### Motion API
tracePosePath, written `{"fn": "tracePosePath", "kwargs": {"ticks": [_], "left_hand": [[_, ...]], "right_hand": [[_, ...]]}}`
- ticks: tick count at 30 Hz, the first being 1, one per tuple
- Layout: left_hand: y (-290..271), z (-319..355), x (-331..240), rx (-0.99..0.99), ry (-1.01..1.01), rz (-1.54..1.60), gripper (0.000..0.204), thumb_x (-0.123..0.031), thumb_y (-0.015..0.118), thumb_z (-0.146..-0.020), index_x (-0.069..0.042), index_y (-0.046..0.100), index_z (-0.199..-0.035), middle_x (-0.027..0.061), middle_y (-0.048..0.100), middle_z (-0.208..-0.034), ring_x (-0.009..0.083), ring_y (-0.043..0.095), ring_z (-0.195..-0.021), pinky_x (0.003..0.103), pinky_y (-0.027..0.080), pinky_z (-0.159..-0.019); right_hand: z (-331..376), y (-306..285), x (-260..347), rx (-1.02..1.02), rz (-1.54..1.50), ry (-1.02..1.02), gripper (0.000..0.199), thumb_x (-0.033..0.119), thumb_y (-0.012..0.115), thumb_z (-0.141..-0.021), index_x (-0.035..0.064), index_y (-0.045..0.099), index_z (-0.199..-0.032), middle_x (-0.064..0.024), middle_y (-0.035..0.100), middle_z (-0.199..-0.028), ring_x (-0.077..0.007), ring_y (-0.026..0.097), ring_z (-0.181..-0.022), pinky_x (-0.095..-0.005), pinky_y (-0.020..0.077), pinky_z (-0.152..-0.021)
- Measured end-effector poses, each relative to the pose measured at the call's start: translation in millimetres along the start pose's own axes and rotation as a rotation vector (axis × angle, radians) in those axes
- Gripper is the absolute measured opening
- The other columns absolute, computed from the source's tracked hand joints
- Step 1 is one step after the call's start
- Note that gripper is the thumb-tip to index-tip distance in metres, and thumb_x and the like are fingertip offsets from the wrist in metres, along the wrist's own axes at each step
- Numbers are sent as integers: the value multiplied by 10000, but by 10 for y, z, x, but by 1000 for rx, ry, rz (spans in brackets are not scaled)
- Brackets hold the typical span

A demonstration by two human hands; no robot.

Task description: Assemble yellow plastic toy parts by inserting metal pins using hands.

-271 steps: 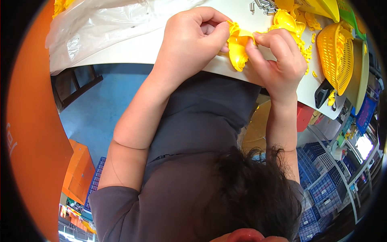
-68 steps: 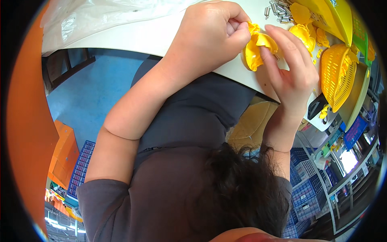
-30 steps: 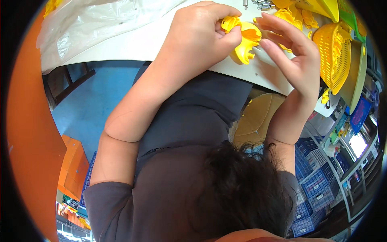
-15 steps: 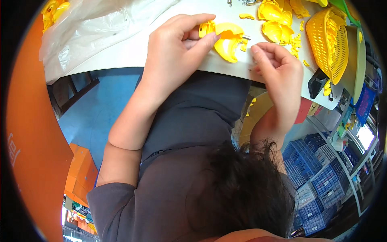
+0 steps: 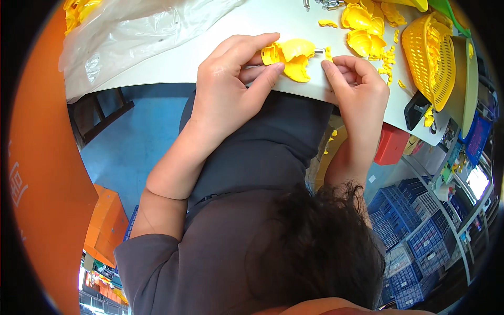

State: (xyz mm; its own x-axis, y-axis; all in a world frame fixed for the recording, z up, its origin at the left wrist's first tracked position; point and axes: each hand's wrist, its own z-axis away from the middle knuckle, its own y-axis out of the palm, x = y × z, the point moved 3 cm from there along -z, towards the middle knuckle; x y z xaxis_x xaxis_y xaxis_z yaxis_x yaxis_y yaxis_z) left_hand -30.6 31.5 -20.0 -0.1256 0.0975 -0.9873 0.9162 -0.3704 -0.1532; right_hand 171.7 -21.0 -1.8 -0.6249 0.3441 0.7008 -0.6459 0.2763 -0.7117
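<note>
In my left hand (image 5: 236, 73) is a yellow plastic part (image 5: 298, 68) made of curved shell pieces, pinched at its collar-like left end between thumb and fingers. A short metal pin (image 5: 318, 51) sticks out of its right side. My right hand (image 5: 359, 79) is beside the pin, thumb and forefinger drawn together and the other fingers curled; whatever they may hold is hidden. Just above those fingertips shows a small yellow piece (image 5: 328, 53); I cannot tell whether they touch it. Both hands are over the near edge of the white table (image 5: 173, 68).
Yellow shells (image 5: 359, 42) and small yellow bits (image 5: 387, 63) lie on the right. Beyond them stands a yellow perforated basket (image 5: 415, 42) of yellow parts, with a black-handled tool (image 5: 416, 111) near it. Metal pins (image 5: 331, 4) lie at the back; a clear plastic bag (image 5: 131, 44) covers the left.
The yellow part has turned slightly in my left hand, and its pin shows more plainly. My right hand has come a little closer to it. The whole view has shifted slightly.
</note>
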Motion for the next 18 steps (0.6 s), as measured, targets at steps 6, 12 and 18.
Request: {"fn": "tracePosePath", "kwargs": {"ticks": [6,12,18], "left_hand": [[-75,-16,66,-54,-24,42,349,7,758,-838,21,671,-1175,91,641,-1033,106,666,-851,218,600,-757],[-94,-40,127,-81,-50,106,349,8,764,-832,19,677,-1170,81,648,-1042,98,664,-852,214,592,-787],[-124,-27,144,-69,-80,65,360,-8,769,-839,21,675,-1185,90,652,-1070,98,672,-877,204,568,-770]], "right_hand": [[-49,-18,62,-45,102,-196,225,104,822,-806,-24,731,-968,-35,673,-765,-54,598,-666,-216,522,-570],[-162,-68,77,190,40,174,251,136,818,-807,-22,729,-981,-23,663,-721,-70,606,-650,-224,524,-571],[-159,-155,63,90,107,-137,276,151,838,-781,-39,722,-943,-10,642,-700,-73,563,-618,-229,505,-603]]}}
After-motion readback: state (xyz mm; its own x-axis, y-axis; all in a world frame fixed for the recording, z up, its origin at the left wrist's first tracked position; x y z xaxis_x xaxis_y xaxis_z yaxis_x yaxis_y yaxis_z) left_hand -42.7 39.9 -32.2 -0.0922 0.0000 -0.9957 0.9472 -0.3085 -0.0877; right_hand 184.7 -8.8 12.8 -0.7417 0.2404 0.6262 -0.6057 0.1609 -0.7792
